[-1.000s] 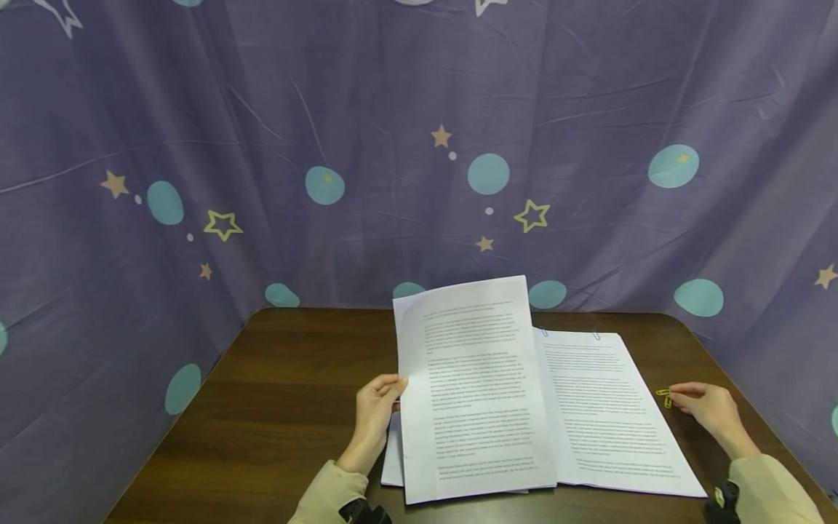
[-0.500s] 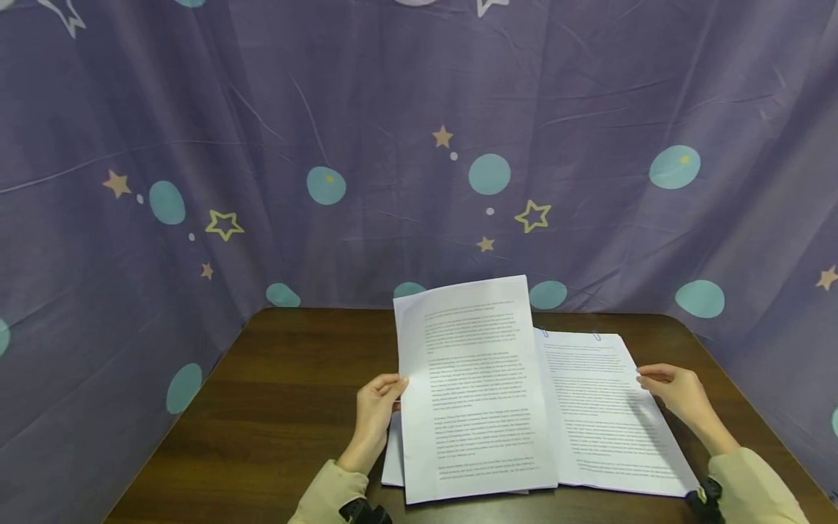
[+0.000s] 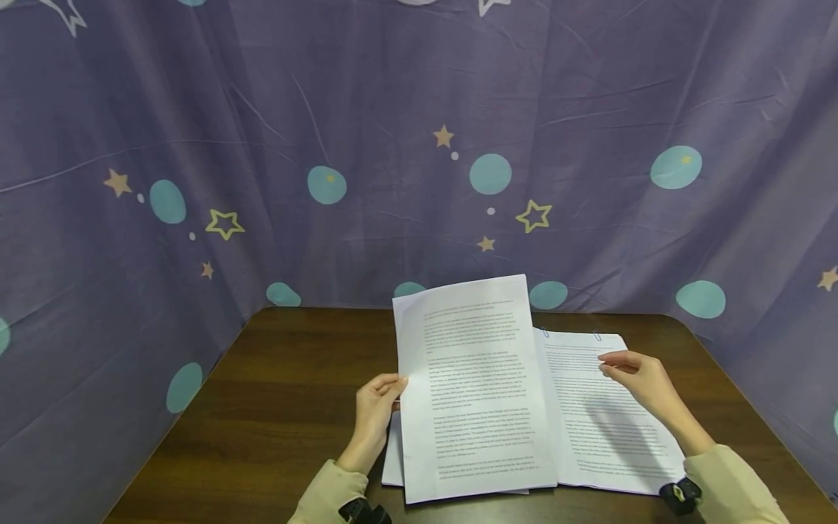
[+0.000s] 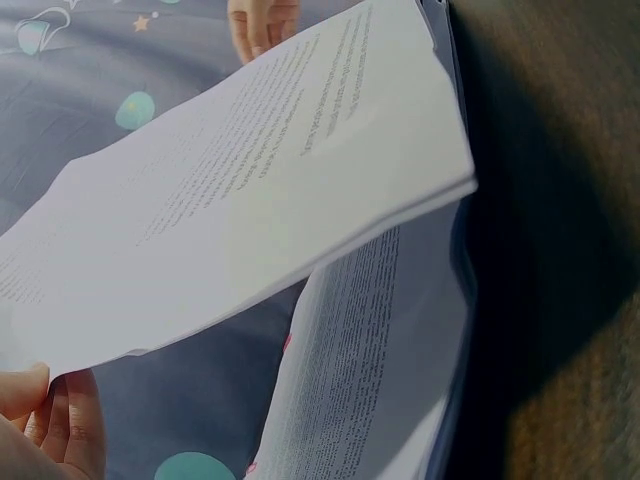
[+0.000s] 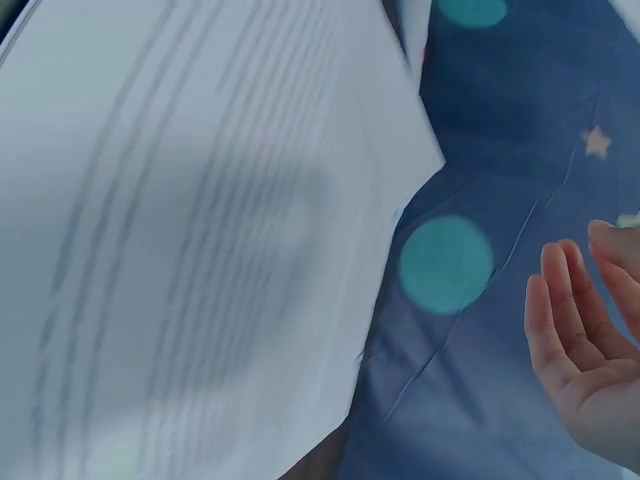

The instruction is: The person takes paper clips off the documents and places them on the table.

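In the head view my left hand [image 3: 378, 411] pinches the left edge of a printed paper stack [image 3: 474, 393], thumb in front. This stack is tilted up over other papers. My right hand [image 3: 638, 378] is above the flat stack [image 3: 605, 422] on the right, casting a shadow on it. Its thumb and index finger are drawn together; I cannot tell whether they hold a paper clip. In the right wrist view that hand [image 5: 590, 350] has its other fingers loosely bent. Blue paper clips [image 3: 597, 336] sit on the flat stack's top edge.
Another stack [image 4: 350, 340] shows under the raised one in the left wrist view, with pink bits [image 4: 286, 342] at its edge. The brown wooden table [image 3: 288, 393] ends at a purple curtain [image 3: 393, 109] with stars and teal dots.
My right hand has moved left and up, from beside yellow paper clips on the table to over the right stack. That spot is now behind the hand and forearm. My left hand stays put.
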Action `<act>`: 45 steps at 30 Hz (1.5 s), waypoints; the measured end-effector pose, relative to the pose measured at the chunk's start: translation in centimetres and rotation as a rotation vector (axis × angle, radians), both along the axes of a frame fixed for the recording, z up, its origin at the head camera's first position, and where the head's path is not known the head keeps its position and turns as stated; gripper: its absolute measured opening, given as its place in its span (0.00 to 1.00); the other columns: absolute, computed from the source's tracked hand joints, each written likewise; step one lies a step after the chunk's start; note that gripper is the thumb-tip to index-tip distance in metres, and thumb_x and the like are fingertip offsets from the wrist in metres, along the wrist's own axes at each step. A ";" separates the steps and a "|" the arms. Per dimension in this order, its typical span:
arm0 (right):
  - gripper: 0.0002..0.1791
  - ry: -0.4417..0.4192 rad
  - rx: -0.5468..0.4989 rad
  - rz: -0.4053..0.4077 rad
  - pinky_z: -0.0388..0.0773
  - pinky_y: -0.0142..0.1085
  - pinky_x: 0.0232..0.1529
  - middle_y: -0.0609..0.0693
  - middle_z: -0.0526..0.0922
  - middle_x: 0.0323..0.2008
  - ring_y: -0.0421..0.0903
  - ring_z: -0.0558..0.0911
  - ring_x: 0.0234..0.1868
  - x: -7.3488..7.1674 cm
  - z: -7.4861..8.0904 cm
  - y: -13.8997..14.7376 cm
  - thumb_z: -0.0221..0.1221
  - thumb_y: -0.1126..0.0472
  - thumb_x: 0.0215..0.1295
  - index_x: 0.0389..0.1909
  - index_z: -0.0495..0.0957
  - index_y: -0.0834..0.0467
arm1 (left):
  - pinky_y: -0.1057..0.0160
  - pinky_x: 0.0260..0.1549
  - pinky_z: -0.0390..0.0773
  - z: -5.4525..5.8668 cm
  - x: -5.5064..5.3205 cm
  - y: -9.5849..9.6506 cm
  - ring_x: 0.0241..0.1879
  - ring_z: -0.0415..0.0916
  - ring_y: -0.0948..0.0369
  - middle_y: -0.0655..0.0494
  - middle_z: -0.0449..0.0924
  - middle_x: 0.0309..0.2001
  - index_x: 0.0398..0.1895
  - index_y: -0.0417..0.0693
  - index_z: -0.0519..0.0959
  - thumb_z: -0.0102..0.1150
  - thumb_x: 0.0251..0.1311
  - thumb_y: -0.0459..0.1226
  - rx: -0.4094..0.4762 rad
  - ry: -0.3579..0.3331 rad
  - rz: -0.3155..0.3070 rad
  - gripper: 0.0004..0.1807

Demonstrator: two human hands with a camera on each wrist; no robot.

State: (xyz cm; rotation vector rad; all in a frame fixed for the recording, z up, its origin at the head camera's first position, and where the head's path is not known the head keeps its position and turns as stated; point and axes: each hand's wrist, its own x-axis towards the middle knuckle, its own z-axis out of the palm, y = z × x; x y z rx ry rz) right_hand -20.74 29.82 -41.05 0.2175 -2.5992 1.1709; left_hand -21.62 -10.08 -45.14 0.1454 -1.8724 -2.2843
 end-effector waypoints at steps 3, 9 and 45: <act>0.12 0.011 -0.009 0.030 0.74 0.25 0.30 0.61 0.80 0.37 0.32 0.78 0.30 0.1 0.3 -1.1 0.58 0.65 0.56 0.39 0.77 0.67 | 0.74 0.15 0.72 -0.1 0.0 0.0 0.17 0.71 0.70 0.62 0.78 0.20 0.27 0.35 0.78 0.61 0.48 0.30 -0.002 0.017 -0.003 0.04; 0.11 0.050 -0.024 0.081 0.75 0.26 0.30 0.59 0.81 0.36 0.33 0.78 0.31 0.4 1.1 -3.2 0.60 0.64 0.54 0.38 0.78 0.64 | 0.73 0.16 0.72 0.4 0.0 0.1 0.16 0.70 0.69 0.60 0.78 0.20 0.30 0.28 0.76 0.60 0.48 0.27 0.009 -0.036 0.010 0.08; 0.24 -0.105 -0.301 0.143 0.78 0.35 0.27 0.64 0.77 0.35 0.48 0.80 0.31 0.2 0.4 -11.5 0.57 0.74 0.53 0.54 0.66 0.70 | 0.72 0.17 0.70 0.9 0.2 -1.6 0.17 0.68 0.70 0.63 0.77 0.18 0.32 0.29 0.76 0.59 0.50 0.28 -0.035 -0.067 0.021 0.08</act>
